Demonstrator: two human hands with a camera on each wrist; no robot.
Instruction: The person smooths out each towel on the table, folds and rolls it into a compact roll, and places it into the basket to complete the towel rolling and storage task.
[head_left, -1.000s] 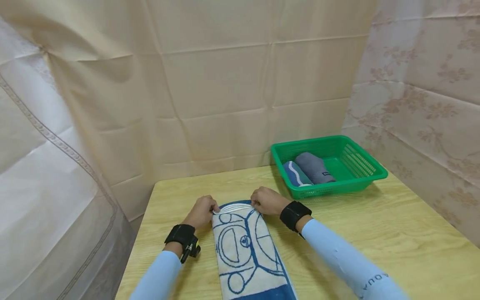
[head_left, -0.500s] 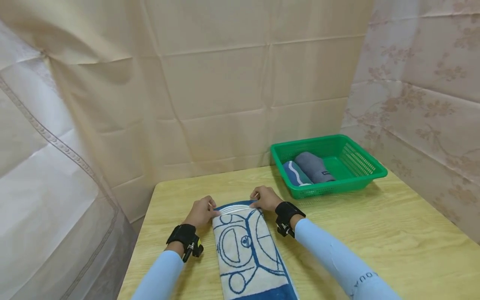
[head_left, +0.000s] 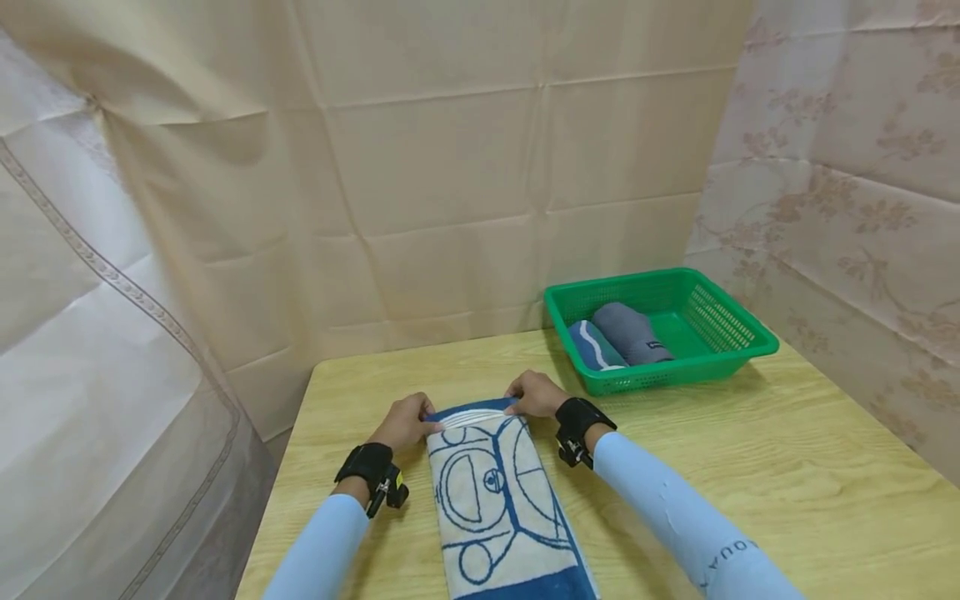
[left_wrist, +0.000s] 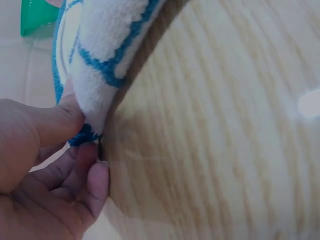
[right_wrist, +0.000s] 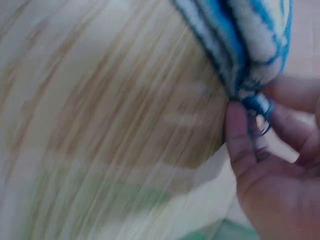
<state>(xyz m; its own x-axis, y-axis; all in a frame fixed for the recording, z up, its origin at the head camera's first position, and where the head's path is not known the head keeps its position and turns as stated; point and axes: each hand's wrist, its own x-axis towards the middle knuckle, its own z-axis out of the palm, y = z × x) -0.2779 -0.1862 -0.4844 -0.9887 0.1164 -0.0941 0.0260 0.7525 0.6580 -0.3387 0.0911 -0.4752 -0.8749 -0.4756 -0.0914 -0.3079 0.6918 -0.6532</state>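
A white towel [head_left: 480, 500] with blue line drawings and blue bands lies folded lengthwise on the table, running toward the near edge. At its far left corner, my left hand [head_left: 403, 425] pinches the edge between thumb and fingers. My right hand [head_left: 536, 394] pinches the far right corner. In the left wrist view, the left thumb presses on the towel's [left_wrist: 97, 90] blue-tipped corner, with fingers beneath. Stacked layers of the towel [right_wrist: 240, 45] show in the right wrist view, where the right hand [right_wrist: 280, 165] grips the corner and a loose thread hangs. The towel's near end is out of frame.
A green plastic basket [head_left: 660, 375] stands at the back right of the wooden table [head_left: 765, 467]. Inside lie a grey rolled cloth [head_left: 628, 333] and a blue-green one with a white stripe [head_left: 595, 346]. A beige curtain [head_left: 435, 183] hangs behind the table.
The right hand has shifted its hold at the towel's far right corner, its wrist turning slightly. The blue far edge shows a little more between the hands. The left hand has barely moved.
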